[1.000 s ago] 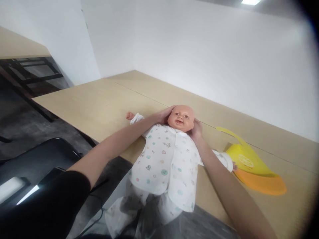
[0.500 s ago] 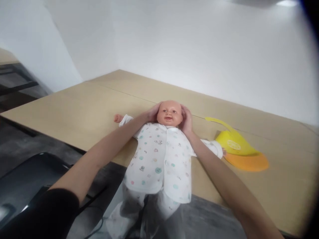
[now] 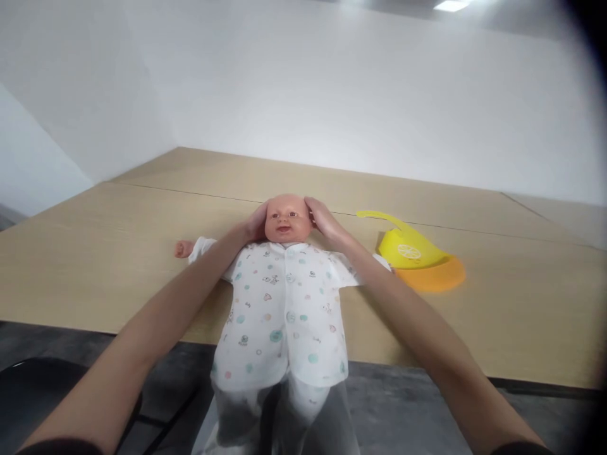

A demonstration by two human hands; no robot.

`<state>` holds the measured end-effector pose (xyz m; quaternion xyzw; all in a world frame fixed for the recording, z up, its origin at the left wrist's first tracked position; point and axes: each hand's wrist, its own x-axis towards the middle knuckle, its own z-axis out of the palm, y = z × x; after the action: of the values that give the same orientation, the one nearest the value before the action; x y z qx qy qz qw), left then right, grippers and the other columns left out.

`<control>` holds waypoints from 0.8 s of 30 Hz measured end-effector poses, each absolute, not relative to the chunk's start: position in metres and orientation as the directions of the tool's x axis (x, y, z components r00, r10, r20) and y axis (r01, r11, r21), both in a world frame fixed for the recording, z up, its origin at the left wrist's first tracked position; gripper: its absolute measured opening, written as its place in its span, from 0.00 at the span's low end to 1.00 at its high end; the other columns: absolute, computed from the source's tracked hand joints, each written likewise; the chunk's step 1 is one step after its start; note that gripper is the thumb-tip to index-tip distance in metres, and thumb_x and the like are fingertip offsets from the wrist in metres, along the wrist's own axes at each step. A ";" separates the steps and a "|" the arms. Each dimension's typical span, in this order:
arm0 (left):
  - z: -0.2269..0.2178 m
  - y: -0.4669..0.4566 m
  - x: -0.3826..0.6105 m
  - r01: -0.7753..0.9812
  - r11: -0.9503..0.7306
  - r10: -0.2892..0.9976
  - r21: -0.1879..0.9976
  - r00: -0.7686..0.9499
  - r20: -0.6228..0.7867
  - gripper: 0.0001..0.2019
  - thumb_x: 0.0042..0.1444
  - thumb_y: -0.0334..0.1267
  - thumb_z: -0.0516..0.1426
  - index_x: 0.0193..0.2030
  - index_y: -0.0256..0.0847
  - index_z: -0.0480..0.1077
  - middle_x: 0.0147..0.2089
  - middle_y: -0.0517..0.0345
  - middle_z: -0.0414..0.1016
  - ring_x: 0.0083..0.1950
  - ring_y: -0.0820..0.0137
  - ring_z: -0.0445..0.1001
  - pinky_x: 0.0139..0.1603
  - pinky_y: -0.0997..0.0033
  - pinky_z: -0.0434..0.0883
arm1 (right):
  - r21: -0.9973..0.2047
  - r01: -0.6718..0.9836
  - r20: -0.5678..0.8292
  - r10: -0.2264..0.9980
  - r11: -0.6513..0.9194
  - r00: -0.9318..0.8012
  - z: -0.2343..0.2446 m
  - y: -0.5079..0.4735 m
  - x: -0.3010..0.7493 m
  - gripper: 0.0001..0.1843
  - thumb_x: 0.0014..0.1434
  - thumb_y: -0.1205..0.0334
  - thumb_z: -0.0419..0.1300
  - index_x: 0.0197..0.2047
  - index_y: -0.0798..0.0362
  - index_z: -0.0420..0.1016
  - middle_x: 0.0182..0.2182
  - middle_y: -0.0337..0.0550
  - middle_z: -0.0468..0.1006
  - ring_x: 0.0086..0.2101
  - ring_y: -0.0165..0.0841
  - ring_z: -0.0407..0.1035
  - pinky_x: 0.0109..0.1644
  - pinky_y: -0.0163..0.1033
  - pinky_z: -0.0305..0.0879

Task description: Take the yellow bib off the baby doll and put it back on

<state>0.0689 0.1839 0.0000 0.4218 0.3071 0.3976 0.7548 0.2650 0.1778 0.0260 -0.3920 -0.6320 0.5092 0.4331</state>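
A baby doll (image 3: 283,218) in a white outfit with small coloured prints (image 3: 279,316) lies on its back on the wooden table (image 3: 502,316). My left hand (image 3: 256,222) cups the left side of its head in view, and my right hand (image 3: 323,218) rests against the other side. The doll's bare left-side fist (image 3: 184,249) sticks out of its sleeve. Its legs extend past the table's front edge, and their ends are out of view. A yellow and orange silicone bib (image 3: 412,256) lies to the right, close to the doll's other sleeve.
A dark chair (image 3: 38,379) stands at the lower left, below the table's front edge, over a grey floor. White walls rise behind the table, and a seam crosses the tabletop. A ceiling light shows at the top.
The view has swung and levelled, so the table's edges sit flatter. My right hand has shifted from beside the doll's neck up to the side of its head.
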 end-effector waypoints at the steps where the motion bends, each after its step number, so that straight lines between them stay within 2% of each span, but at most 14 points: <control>1: 0.002 0.182 0.070 -0.353 0.334 0.840 0.874 0.532 -0.107 0.25 0.64 0.49 0.50 0.54 0.33 0.77 0.58 0.42 0.78 0.63 0.52 0.73 0.67 0.54 0.69 | -0.970 0.110 0.168 0.927 0.216 -0.336 0.034 0.178 0.271 0.19 0.63 0.44 0.55 0.34 0.52 0.71 0.39 0.44 0.77 0.40 0.34 0.71 0.46 0.41 0.71; 3: 0.007 0.179 0.072 -0.377 0.359 0.800 0.854 0.595 -0.074 0.28 0.65 0.50 0.48 0.59 0.30 0.74 0.59 0.39 0.77 0.63 0.50 0.74 0.67 0.49 0.68 | -0.939 0.173 0.211 0.896 0.296 -0.390 0.053 0.178 0.284 0.16 0.61 0.48 0.59 0.36 0.53 0.73 0.40 0.45 0.77 0.39 0.33 0.72 0.45 0.41 0.71; 6: 0.012 0.175 0.073 -0.386 0.417 0.756 0.823 0.650 -0.079 0.29 0.66 0.50 0.47 0.61 0.26 0.71 0.61 0.34 0.74 0.64 0.49 0.72 0.68 0.48 0.65 | -0.926 0.149 0.260 0.873 0.346 -0.413 0.085 0.174 0.304 0.15 0.60 0.51 0.63 0.42 0.55 0.76 0.43 0.48 0.79 0.40 0.33 0.75 0.49 0.44 0.72; 10: 0.007 0.177 0.069 -0.394 0.485 0.716 0.781 0.692 -0.096 0.31 0.66 0.52 0.47 0.61 0.25 0.72 0.64 0.34 0.71 0.68 0.48 0.68 0.70 0.51 0.63 | -0.919 0.127 0.319 0.896 0.372 -0.309 0.120 0.169 0.338 0.15 0.61 0.53 0.65 0.44 0.57 0.76 0.40 0.48 0.79 0.39 0.32 0.76 0.51 0.45 0.73; 14: -0.004 0.185 0.063 -0.395 0.462 0.760 0.794 0.638 -0.125 0.29 0.67 0.51 0.47 0.60 0.28 0.73 0.63 0.37 0.73 0.68 0.49 0.68 0.70 0.52 0.64 | -0.915 0.180 0.336 0.929 0.361 -0.158 0.126 0.183 0.384 0.14 0.61 0.55 0.64 0.45 0.57 0.77 0.41 0.49 0.79 0.40 0.33 0.76 0.51 0.45 0.74; 17: -0.009 0.188 0.060 -0.382 0.453 0.779 0.805 0.608 -0.150 0.28 0.66 0.52 0.49 0.59 0.30 0.74 0.64 0.38 0.72 0.68 0.49 0.68 0.70 0.52 0.64 | -0.926 0.253 0.281 0.959 0.278 -0.025 0.110 0.204 0.424 0.13 0.62 0.55 0.63 0.43 0.56 0.77 0.42 0.51 0.80 0.39 0.34 0.77 0.51 0.46 0.74; 21: -0.005 0.186 0.061 -0.362 0.454 0.780 0.814 0.604 -0.166 0.28 0.65 0.52 0.51 0.58 0.29 0.75 0.66 0.37 0.69 0.69 0.48 0.67 0.70 0.52 0.64 | -0.893 0.447 0.122 0.982 0.047 0.141 0.079 0.230 0.475 0.08 0.61 0.60 0.62 0.39 0.55 0.77 0.43 0.53 0.80 0.38 0.37 0.76 0.54 0.55 0.70; 24: 0.000 0.181 0.064 -0.379 0.480 0.775 0.791 0.607 -0.179 0.29 0.65 0.51 0.50 0.57 0.27 0.75 0.63 0.35 0.72 0.66 0.47 0.70 0.69 0.50 0.65 | -0.834 0.532 -0.026 0.974 -0.146 0.227 0.057 0.243 0.509 0.05 0.54 0.65 0.65 0.37 0.55 0.78 0.42 0.52 0.79 0.36 0.37 0.74 0.55 0.60 0.67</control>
<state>0.0637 0.1811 0.0005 0.3682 0.2685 0.3530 0.8172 0.5088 0.2430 0.0570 -0.6934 -0.5427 0.3035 0.3640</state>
